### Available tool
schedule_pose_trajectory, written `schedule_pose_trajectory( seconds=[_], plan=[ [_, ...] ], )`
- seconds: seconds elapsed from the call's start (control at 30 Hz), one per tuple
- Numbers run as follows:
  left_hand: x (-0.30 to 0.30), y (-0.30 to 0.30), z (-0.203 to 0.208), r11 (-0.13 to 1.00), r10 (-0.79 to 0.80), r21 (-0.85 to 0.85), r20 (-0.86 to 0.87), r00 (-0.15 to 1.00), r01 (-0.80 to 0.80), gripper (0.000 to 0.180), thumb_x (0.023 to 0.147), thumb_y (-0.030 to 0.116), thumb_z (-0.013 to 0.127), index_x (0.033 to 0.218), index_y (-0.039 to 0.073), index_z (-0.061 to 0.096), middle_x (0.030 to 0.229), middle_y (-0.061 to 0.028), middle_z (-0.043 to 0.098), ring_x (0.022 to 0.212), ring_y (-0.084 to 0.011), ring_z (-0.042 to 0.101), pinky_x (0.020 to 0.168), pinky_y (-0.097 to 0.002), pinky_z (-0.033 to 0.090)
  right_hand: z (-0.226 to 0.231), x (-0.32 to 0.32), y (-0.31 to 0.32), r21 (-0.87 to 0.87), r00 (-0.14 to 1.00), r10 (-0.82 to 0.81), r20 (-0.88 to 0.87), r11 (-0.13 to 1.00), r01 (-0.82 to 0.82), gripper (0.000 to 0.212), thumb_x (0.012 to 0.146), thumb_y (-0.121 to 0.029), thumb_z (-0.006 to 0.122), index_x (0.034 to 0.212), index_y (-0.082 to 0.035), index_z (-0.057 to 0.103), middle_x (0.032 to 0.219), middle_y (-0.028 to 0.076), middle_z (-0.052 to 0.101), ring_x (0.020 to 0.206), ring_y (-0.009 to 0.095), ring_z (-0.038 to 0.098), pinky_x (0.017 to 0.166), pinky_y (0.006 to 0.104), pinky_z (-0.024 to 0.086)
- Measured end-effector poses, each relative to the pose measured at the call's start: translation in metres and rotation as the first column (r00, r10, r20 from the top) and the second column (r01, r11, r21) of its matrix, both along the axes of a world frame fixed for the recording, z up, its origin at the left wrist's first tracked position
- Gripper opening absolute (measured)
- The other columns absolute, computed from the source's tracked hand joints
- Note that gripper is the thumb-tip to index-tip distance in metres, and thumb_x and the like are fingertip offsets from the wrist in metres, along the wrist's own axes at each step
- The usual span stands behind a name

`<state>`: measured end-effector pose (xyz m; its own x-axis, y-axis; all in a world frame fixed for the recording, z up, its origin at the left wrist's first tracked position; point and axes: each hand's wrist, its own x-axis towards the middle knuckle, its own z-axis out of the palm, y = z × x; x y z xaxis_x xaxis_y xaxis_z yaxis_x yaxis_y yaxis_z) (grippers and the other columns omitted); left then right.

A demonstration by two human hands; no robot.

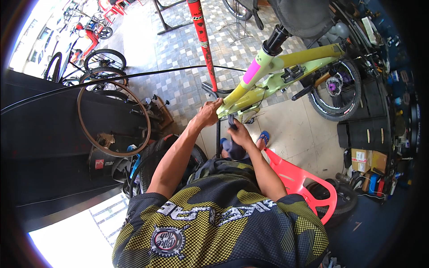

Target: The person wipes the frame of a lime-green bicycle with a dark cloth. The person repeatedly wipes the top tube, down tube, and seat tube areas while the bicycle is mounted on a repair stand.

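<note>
A yellow-green bicycle frame (pixel 241 91) with a pink patch stretches from in front of me toward the upper right. My left hand (pixel 208 113) rests against its near end, fingers closed around the edge there. Just below that end is my right hand (pixel 241 134), fingers wrapped round a dark object (pixel 231 121) whose top pokes out above the thumb; its kind cannot be made out. A red post (pixel 205 49) covered with stickers rises beyond my left hand.
Bicycles and a red scooter (pixel 89 41) stand at the upper left. A bare brown rim (pixel 80 117) lies nearer, left of me. Close on my right is a red plastic chair (pixel 297 176). A wheel (pixel 336 91), a cluttered shelf and cardboard boxes (pixel 360 160) line the right side.
</note>
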<state>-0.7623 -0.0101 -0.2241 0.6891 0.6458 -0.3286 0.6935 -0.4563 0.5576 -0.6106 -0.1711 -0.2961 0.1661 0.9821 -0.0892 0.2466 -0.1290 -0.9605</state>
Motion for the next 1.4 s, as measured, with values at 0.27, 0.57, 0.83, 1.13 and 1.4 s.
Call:
schedule_pose_trajectory(
  seconds=[0.27, 0.57, 0.83, 1.13, 1.4],
  plan=[
    [-0.002, 0.000, -0.007, 1.000, 0.000, -0.012, 0.000, 1.000, 0.000, 0.090, 0.076, -0.003, 0.058, 0.162, 0.014, 0.036, 0.167, -0.0109, 0.039, 0.143, -0.0432, 0.045, 0.111, -0.0666, 0.042, 0.064, 0.011, 0.014, -0.213, 0.699, 0.235, 0.676, 0.970, -0.120, 0.064, 0.089, -0.021, 0.066, 0.150, -0.023, 0.046, 0.117, 0.024, 0.054, 0.085, 0.047, 0.070, 0.077, 0.0578, 0.059],
    [-0.003, -0.002, 0.001, 1.000, 0.004, -0.028, 0.037, 0.999, -0.003, 0.093, 0.073, -0.006, 0.055, 0.162, 0.012, 0.035, 0.166, -0.0143, 0.038, 0.143, -0.0455, 0.045, 0.111, -0.0629, 0.045, 0.035, -0.008, 0.033, -0.296, 0.808, 0.203, 0.553, 0.955, -0.038, 0.065, 0.091, -0.023, 0.061, 0.153, -0.022, 0.040, 0.109, 0.030, 0.069, 0.088, 0.048, 0.071, 0.076, 0.0604, 0.056],
    [0.002, 0.000, 0.010, 0.999, -0.018, -0.051, -0.018, 1.000, 0.017, 0.097, 0.070, -0.008, 0.057, 0.163, 0.011, 0.032, 0.167, -0.0161, 0.036, 0.137, -0.0471, 0.051, 0.110, -0.0534, 0.049, 0.025, -0.023, 0.036, -0.384, 0.724, -0.217, -0.655, 0.921, -0.071, 0.058, 0.094, -0.017, 0.067, 0.146, -0.021, 0.039, 0.079, 0.004, 0.060, 0.059, 0.014, 0.055, 0.057, 0.0319, 0.050],
    [-0.002, -0.003, 0.012, 0.998, -0.050, -0.028, 0.018, 0.999, 0.051, 0.098, 0.073, -0.016, 0.046, 0.165, 0.008, 0.026, 0.167, -0.0185, 0.033, 0.138, -0.0472, 0.049, 0.110, -0.0500, 0.046, 0.026, -0.011, -0.013, -0.314, -0.100, -0.328, -0.939, 0.939, -0.138, 0.015, 0.098, -0.023, 0.065, 0.103, -0.011, 0.058, 0.090, 0.003, 0.060, 0.066, 0.012, 0.050, 0.063, 0.0279, 0.045],
    [0.003, -0.003, 0.023, 0.991, 0.014, -0.129, -0.052, 0.999, -0.021, 0.099, 0.072, -0.017, 0.046, 0.165, 0.009, 0.027, 0.167, -0.0181, 0.033, 0.140, -0.0413, 0.050, 0.109, -0.0474, 0.046, 0.032, -0.014, 0.001, -0.339, -0.009, -0.341, -0.940, 0.938, -0.073, 0.016, 0.093, -0.019, 0.066, 0.103, -0.009, 0.058, 0.091, 0.005, 0.063, 0.071, 0.017, 0.056, 0.070, 0.0317, 0.050]
  ],
)
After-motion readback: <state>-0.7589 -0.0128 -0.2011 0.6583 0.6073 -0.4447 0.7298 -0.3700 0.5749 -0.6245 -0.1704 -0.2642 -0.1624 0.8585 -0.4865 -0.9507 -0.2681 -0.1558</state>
